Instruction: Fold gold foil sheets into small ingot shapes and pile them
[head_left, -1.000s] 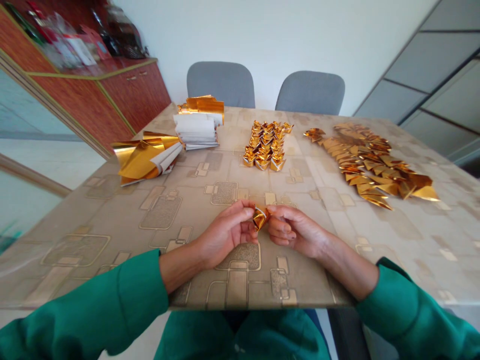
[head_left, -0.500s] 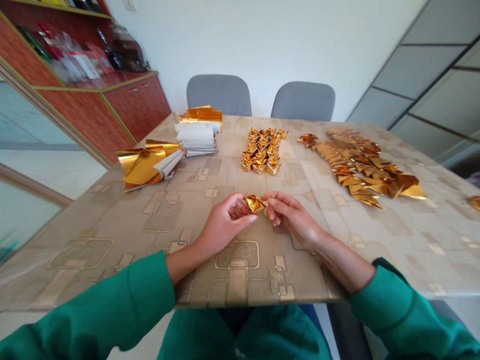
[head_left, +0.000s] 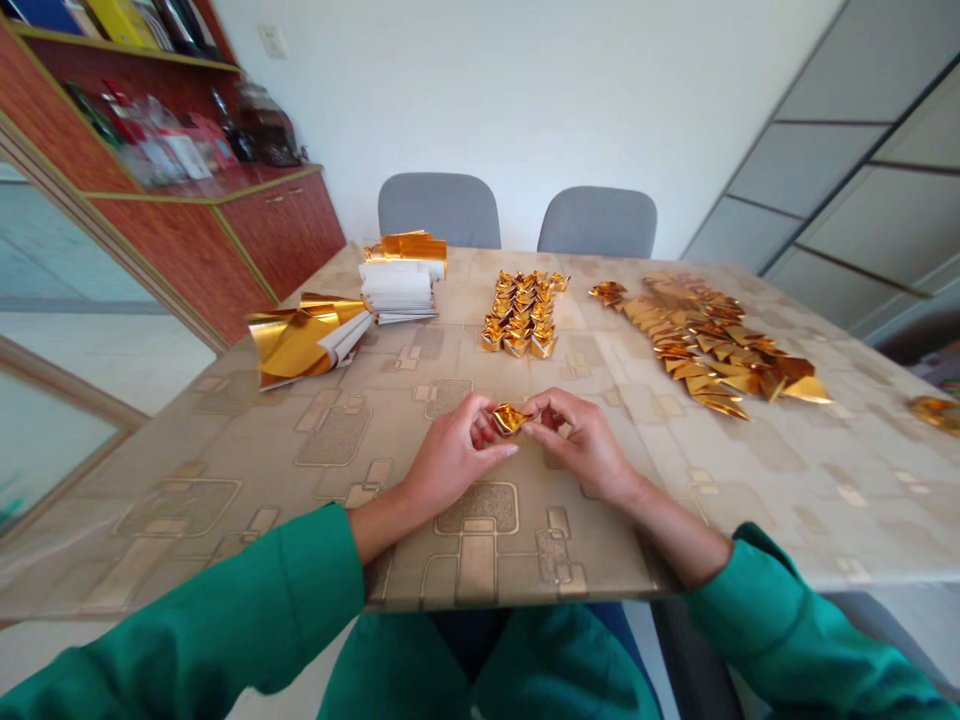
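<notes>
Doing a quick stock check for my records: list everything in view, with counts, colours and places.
table: one, beige with gold pattern, centre
gold piece: one, gold, between the hands
folded ingots: many, gold, in a column mid-table
folded triangles: many, gold, in a pile on the table's right
loose pieces: a few, gold, right table edge
foil sheets: a bundle, gold and white, table's left
paper stack: one, white and gold, far edge
chairs: two, grey, beyond the table
cabinet: one, reddish-brown, far left
left hand: one, bare, pinching the piece
right hand: one, bare, pinching the piece
sleeves: two, green, foreground
</notes>
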